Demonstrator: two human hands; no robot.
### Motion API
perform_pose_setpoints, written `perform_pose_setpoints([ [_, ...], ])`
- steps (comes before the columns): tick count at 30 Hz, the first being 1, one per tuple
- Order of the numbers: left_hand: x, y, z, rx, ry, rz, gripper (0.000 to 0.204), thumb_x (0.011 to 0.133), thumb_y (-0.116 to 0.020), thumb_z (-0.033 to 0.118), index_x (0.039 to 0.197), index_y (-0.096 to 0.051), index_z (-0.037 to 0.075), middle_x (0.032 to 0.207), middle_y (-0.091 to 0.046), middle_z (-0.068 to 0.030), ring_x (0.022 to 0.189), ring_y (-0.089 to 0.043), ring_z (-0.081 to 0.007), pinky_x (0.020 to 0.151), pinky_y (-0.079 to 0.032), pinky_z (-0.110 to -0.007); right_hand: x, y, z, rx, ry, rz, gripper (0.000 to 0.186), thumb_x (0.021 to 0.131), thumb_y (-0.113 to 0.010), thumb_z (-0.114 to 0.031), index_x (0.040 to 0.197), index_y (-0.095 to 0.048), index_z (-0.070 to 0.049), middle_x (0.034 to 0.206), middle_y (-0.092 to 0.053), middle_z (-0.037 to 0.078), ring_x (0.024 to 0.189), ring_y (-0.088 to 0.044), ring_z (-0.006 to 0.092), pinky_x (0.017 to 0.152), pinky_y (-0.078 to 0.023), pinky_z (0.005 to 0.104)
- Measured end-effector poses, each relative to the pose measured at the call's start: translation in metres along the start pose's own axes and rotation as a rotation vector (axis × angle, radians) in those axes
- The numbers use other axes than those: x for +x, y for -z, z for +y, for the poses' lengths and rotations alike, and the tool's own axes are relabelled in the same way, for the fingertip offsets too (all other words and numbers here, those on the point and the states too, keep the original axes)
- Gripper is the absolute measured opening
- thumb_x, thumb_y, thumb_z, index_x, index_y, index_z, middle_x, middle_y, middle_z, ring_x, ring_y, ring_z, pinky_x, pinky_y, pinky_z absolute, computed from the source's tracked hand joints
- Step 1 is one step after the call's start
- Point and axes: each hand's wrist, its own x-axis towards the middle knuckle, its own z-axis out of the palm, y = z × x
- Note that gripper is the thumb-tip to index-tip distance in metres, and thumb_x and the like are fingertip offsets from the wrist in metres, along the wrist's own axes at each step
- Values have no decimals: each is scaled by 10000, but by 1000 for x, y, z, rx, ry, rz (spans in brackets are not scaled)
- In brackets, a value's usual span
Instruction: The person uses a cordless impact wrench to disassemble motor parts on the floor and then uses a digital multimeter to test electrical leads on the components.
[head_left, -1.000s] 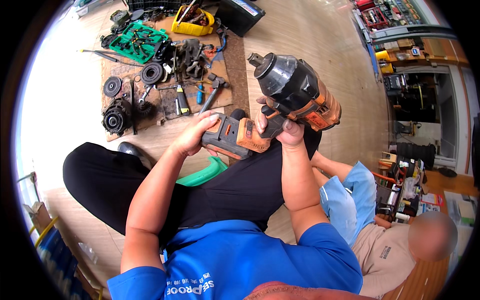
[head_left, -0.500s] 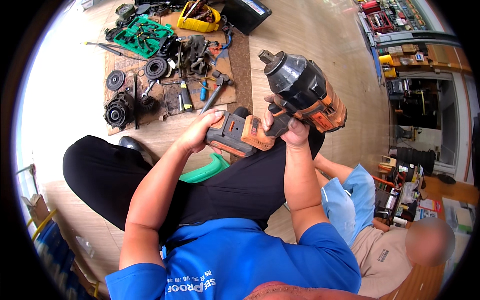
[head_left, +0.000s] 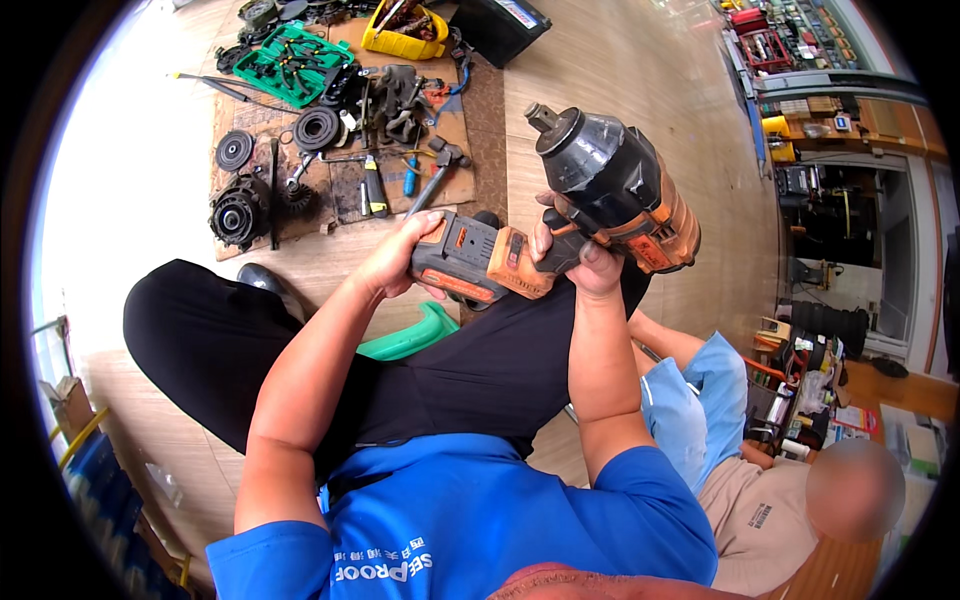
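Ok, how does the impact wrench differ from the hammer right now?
The impact wrench is held by left hand and right hand; the hammer lies on the cardboard. The impact wrench is bulky, black and orange; the hammer is slimmer and grey. Both are tools.

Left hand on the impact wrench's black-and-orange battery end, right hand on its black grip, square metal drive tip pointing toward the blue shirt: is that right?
No: the head view shows the square metal drive tip pointing away from the blue shirt. The left hand on the black-and-orange battery end and right hand on the black grip stand.
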Motion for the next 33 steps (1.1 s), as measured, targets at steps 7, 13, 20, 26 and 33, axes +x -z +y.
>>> perform_pose_setpoints([
  [7, -3, -4, 4, 25, -35, -18, 453, 951, -478, 440, 1197, -504, 61, 996, -657, -137, 748, -693, -251, 460, -585, -393, -1, 6, 4, 15, 10, -5, 780, 785, -753, -352, 1314, -427, 119, 1186, -577, 211, 779, -609, 248, 642, -497, 354],
  [13, 1, 8, -1, 68, 10, -47, 520, 956, -452, 490, 1265, -469, 72, 1087, -647, -163, 805, -699, -287, 484, -600, -430, 0, 3, 6, 47, -8, -3, 739, 801, -745, -338, 1317, -439, 92, 1261, -547, 216, 800, -612, 246, 655, -501, 362],
  [20, 1, 9, 3, 43, 19, -73, 466, 941, -495, 438, 1205, -492, 54, 1032, -636, -143, 783, -696, -259, 474, -594, -391, -2, 1, 7, 27, -11, -39, 672, 821, -733, -311, 1309, -466, 66, 1236, -561, 201, 834, -613, 244, 679, -508, 369],
  [26, -2, 9, -1, 34, -55, -100, 436, 933, -503, 404, 1201, -462, 63, 1057, -603, -135, 780, -686, -249, 465, -588, -376, -15, 0, 14, -91, -45, -100, 579, 803, -764, -300, 1223, -538, 29, 975, -624, 118, 868, -611, 231, 730, -506, 344],
  [33, -1, 10, -10, 75, -35, -89, 446, 923, -522, 385, 1220, -457, 59, 1040, -615, -145, 780, -685, -248, 459, -585, -368, -36, 15, 41, -369, -46, -48, 446, 824, -772, -284, 1131, -605, -8, 980, -642, 88, 910, -621, 193, 799, -507, 321],
])
